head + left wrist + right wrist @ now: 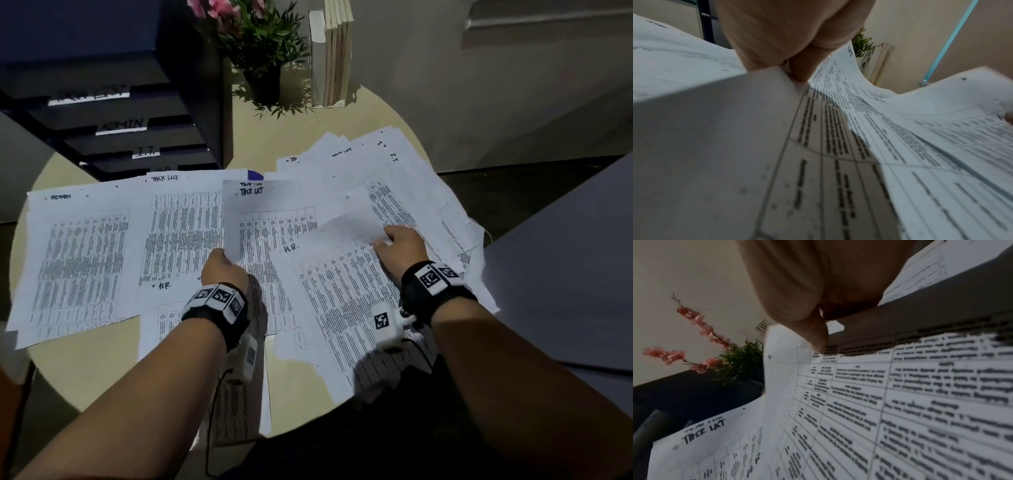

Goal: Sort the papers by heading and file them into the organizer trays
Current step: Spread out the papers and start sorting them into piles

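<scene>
Printed sheets cover the round table (102, 370). My left hand (224, 265) pinches the left edge of the sheet headed TASK LIST (263, 219); the left wrist view shows thumb and finger closed on that paper (838, 113). My right hand (399, 245) pinches the lifted top of the H.R. sheet (342, 291), and its thumb (818, 337) lies on the paper (900, 402). An ADMIN sheet (82, 260) lies at the left, another TASK LIST sheet (181, 226) beside it, and I.T. sheets (394, 164) at the far right. The black organizer (137, 113) with labelled trays stands at the back left.
A potted plant with pink flowers (257, 44) and a row of upright books (332, 54) stand at the back of the table. A grey surface (565, 267) borders the table on the right. Another H.R. sheet (168, 308) lies under my left wrist.
</scene>
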Tool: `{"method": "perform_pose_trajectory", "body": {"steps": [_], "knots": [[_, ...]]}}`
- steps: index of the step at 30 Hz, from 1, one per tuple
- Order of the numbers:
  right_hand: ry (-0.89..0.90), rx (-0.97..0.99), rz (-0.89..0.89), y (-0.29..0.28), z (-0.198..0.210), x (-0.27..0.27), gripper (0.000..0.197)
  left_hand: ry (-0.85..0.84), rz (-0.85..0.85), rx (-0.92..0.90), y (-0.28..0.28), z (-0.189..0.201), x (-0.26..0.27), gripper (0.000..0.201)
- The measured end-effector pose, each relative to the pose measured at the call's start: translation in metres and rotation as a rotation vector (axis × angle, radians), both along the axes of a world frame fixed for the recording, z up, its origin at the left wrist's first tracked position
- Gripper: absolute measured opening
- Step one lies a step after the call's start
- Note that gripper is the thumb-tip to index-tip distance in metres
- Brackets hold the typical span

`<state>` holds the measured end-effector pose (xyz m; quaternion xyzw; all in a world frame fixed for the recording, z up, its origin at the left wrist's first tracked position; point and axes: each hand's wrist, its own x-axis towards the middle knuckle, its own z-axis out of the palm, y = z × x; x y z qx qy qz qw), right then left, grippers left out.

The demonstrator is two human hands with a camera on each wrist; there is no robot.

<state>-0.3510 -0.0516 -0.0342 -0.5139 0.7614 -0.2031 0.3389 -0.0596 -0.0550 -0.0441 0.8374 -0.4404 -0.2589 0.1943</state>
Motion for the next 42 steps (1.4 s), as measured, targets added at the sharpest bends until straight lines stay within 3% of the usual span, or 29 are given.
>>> {"method": "perform_pose_trajectory", "body": {"steps": [3,7,8,10,11,15,17,20,25,30,33,40,42], "knots": [[0.005,-0.096,-0.101,-0.006,0.013,-0.002,0.019,0.012,0.033,-0.011,-0.002,0.002,0.008,0.035],[-0.137,-0.129,-0.298,-0.010,0.024,-0.017,0.057,0.026,0.154,-0.085,-0.006,0.011,0.022,0.029],[-0.091,-0.124,-0.307,-0.011,0.026,-0.021,0.053,0.027,0.172,-0.088,-0.007,0.014,0.026,0.025],[0.072,-0.126,-0.272,-0.013,0.033,-0.025,0.023,0.028,0.200,-0.064,-0.010,0.020,0.034,0.013],[0.104,-0.185,-0.254,-0.015,0.039,-0.025,0.020,0.033,0.219,-0.061,-0.012,0.023,0.037,0.018],[-0.170,-0.451,-0.273,-0.020,0.077,-0.007,0.025,0.065,0.250,-0.179,-0.023,0.045,0.045,0.019],[-0.345,-0.541,-0.283,-0.018,0.101,0.007,0.018,0.067,0.254,-0.272,-0.030,0.061,0.047,0.018],[-0.442,-0.677,-0.250,-0.014,0.120,0.023,0.019,0.084,0.247,-0.339,-0.036,0.078,0.054,0.006],[-0.360,-0.483,-0.224,-0.005,0.087,0.040,0.015,0.138,0.234,-0.271,-0.025,0.085,0.063,0.017],[-0.312,-0.548,-0.284,-0.014,0.091,0.049,0.010,0.153,0.273,-0.265,-0.012,0.086,0.090,0.025],[-0.249,-0.492,-0.236,-0.024,0.087,0.054,0.022,0.120,0.309,-0.297,-0.001,0.089,0.119,0.025],[-0.335,-0.257,-0.186,-0.006,0.050,0.110,0.014,0.030,0.439,-0.162,0.047,0.064,0.217,0.034],[-0.345,-0.220,-0.185,-0.002,0.041,0.125,0.022,0.037,0.463,-0.153,0.063,0.057,0.240,0.032]]}}
